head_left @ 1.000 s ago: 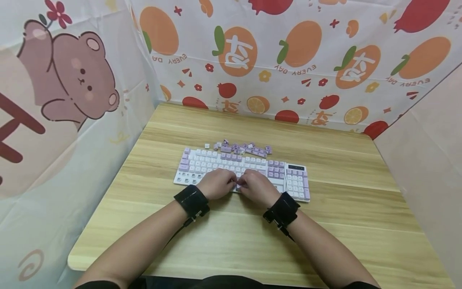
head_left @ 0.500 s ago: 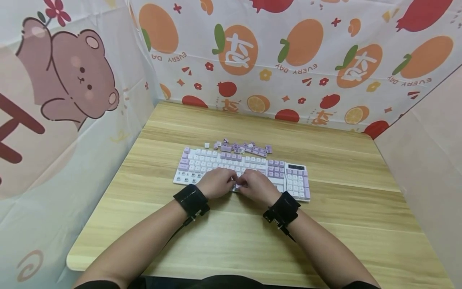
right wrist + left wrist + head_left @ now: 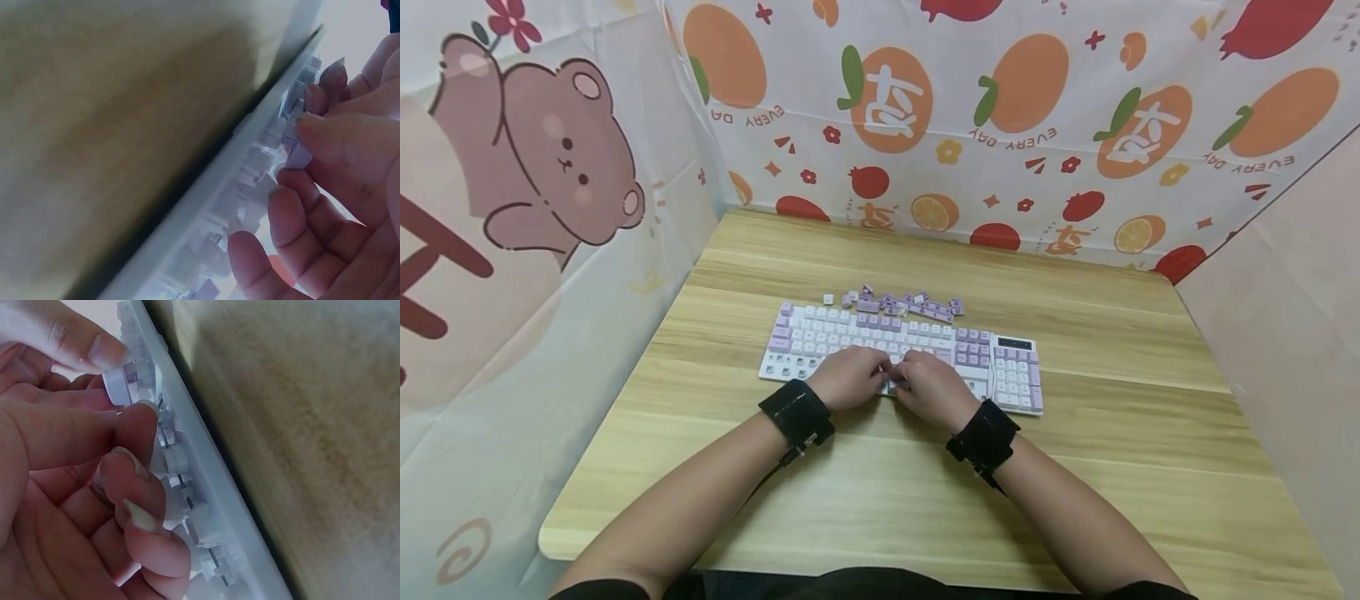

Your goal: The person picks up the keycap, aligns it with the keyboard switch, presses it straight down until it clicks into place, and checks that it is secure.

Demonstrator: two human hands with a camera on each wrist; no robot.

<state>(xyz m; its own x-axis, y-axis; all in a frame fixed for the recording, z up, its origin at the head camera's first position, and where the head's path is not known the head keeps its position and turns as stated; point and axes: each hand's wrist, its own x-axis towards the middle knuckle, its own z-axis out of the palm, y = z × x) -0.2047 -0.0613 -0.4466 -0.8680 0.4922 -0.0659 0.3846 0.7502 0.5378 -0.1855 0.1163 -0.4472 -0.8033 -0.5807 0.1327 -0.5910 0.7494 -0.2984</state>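
Observation:
A white and purple keyboard [image 3: 827,337] lies on the wooden table. At its front edge both hands meet, fingertips close together. My right hand [image 3: 934,386] pinches a pale purple keycap [image 3: 299,156] with its thumb and fingertip. From the other side, my left hand [image 3: 850,379], fingers curled, has its thumb and fingertip at the same keycap [image 3: 117,387]; part of their contact is hidden. Exposed switches [image 3: 786,367] show at the keyboard's left front. Dark metal wires [image 3: 165,434] run along the front row in the left wrist view.
Loose purple and white keycaps [image 3: 868,305] lie in a pile behind the keyboard, with a single white keycap [image 3: 828,299] at its left. A number pad with a dark display [image 3: 1015,343] forms the right end. Patterned cloth [image 3: 955,167] hangs behind the table [image 3: 1075,492].
Both hands stay at the same front-row spot with only slight finger motion. The head view has shifted a little.

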